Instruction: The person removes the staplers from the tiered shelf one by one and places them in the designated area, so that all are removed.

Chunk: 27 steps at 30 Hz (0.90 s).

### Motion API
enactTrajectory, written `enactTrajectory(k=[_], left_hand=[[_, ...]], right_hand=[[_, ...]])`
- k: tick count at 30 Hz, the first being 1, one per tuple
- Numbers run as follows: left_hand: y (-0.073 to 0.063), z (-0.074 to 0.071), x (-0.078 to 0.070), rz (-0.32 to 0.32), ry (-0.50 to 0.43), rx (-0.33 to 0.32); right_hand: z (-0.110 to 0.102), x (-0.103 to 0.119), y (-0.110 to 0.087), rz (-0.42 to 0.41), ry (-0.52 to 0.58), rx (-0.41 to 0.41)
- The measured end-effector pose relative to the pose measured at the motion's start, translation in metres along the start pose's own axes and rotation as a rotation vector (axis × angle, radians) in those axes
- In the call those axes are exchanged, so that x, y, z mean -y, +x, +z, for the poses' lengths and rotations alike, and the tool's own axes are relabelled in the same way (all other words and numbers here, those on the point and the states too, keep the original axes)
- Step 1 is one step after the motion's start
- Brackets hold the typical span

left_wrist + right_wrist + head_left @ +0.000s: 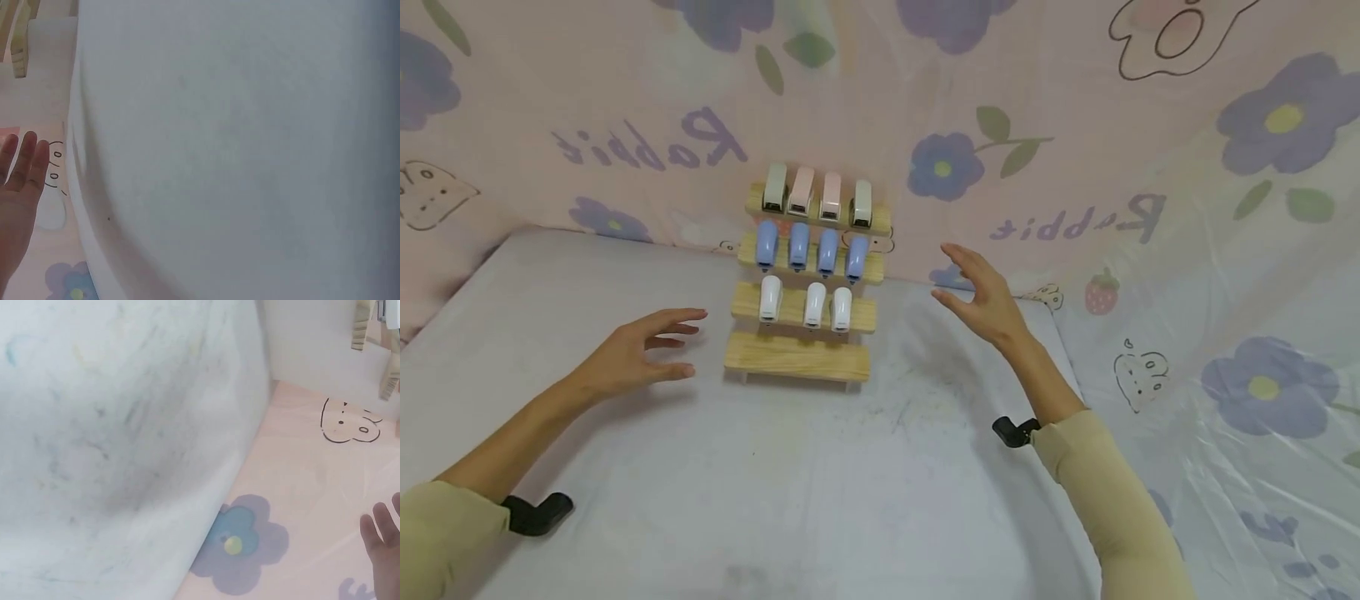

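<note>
A tiered wooden rack (797, 357) stands on the white-covered table, against the patterned backdrop. Small staplers sit on its steps: grey-green ones (776, 185) and pink ones (802, 190) at the top, several blue ones (799, 246) below, then three white ones (812, 304). Left of the rack, my left hand (625, 354) hovers with fingers spread toward it, touching nothing. My right hand (988, 304) is raised on the other side, thumb and fingers apart, holding nothing. The left wrist view catches part of the left hand (19, 200); the right wrist view shows some right fingers (384, 534).
A pink cloth backdrop (865, 100) with flowers and rabbit prints rises behind the table (820, 483) and along its right side. Black wrist-worn pieces (538, 514) protrude near both sleeves. Faint dark marks (902, 408) spot the tabletop right of the rack.
</note>
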State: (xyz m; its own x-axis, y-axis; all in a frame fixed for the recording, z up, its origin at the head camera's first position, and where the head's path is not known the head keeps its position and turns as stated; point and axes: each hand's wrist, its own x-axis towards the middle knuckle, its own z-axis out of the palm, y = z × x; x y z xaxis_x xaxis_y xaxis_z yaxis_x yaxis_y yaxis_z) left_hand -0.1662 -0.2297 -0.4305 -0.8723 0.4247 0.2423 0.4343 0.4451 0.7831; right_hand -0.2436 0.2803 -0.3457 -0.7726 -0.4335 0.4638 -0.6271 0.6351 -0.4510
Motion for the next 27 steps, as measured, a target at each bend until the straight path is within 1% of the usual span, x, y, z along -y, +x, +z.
enactTrajectory(k=[3,7,9,12,14,16,19,24,27], left_hand=[[0.001,0.001,0.000,-0.017,-0.029,0.025],[0.005,0.002,0.002,-0.035,-0.075,0.061],[0.006,0.004,0.003,-0.042,-0.124,0.086],[0.008,0.007,0.005,-0.054,-0.204,0.123],[0.010,0.012,0.006,-0.059,-0.244,0.144],[0.011,0.017,0.006,-0.060,-0.250,0.155],[0.013,0.022,0.004,-0.069,-0.253,0.155],[0.015,0.026,-0.001,-0.090,-0.288,0.139],[0.017,0.027,-0.002,-0.098,-0.266,0.132]], right_hand=[[0.002,0.004,0.008,-0.010,0.059,-0.009],[0.004,0.010,0.020,-0.030,0.093,-0.013],[0.004,0.013,0.026,-0.041,0.105,-0.012],[0.004,0.018,0.034,-0.048,0.138,-0.009],[0.005,0.023,0.038,-0.043,0.182,-0.008],[0.006,0.028,0.041,-0.043,0.211,-0.007],[0.008,0.036,0.049,-0.041,0.235,0.004],[0.007,0.044,0.065,-0.015,0.220,0.049],[0.006,0.046,0.075,-0.003,0.221,0.069]])
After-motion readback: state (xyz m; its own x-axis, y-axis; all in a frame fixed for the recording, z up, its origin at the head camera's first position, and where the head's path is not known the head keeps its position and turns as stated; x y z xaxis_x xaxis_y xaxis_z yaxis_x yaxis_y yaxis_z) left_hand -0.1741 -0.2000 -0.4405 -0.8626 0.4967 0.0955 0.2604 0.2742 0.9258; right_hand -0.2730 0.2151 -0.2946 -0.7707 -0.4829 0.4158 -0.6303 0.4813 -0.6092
